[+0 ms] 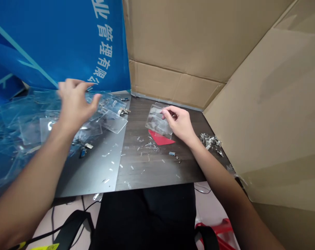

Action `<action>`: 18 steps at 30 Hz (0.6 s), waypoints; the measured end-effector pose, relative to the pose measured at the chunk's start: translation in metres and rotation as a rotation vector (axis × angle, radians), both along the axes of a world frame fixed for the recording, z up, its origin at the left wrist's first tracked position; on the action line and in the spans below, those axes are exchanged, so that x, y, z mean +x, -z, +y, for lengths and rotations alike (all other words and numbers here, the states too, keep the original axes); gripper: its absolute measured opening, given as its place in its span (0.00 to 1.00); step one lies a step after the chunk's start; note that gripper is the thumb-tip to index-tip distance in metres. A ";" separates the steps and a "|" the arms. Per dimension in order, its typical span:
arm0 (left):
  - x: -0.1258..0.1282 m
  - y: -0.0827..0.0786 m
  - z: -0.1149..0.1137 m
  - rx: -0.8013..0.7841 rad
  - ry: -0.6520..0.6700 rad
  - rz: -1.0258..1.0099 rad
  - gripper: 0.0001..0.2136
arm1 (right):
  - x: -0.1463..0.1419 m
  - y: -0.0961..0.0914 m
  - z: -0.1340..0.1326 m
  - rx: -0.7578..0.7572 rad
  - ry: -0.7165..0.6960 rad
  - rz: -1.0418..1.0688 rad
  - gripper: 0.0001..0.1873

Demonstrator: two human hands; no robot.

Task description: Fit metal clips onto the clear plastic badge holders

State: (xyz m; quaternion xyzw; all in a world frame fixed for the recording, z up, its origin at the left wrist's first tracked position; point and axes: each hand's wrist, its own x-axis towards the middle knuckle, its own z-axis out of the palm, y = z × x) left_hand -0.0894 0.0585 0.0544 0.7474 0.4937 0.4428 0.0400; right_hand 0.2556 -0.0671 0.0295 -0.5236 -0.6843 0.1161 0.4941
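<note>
Clear plastic badge holder [155, 119], light and slick, best taken by its edge, sits pinched in the right hand [179, 122] at centre, the left hand [75, 106] open at upper left.

Clear plastic sleeve [154, 119] partly hidden by right hand [179, 123], metal bits [210, 141] too small to tell

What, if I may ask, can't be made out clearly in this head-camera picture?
Head view: the right hand hides part of the clear sleeve.
Head view: the left hand hides part of the pile of clear sleeves.
Head view: the metal clips are too small to tell apart.
Head view: the top edge cuts off the blue banner's lettering.
</note>
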 end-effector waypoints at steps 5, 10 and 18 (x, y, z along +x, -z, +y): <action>0.076 0.012 -0.056 -0.632 0.693 -0.098 0.29 | -0.022 0.005 -0.008 -0.209 -0.281 0.206 0.16; 0.099 0.022 -0.093 -0.916 0.794 -0.233 0.17 | -0.013 -0.008 -0.017 -0.413 -0.303 0.177 0.19; 0.094 0.031 -0.091 -0.951 0.699 -0.574 0.17 | 0.022 -0.036 -0.033 -1.039 -0.239 -0.730 0.19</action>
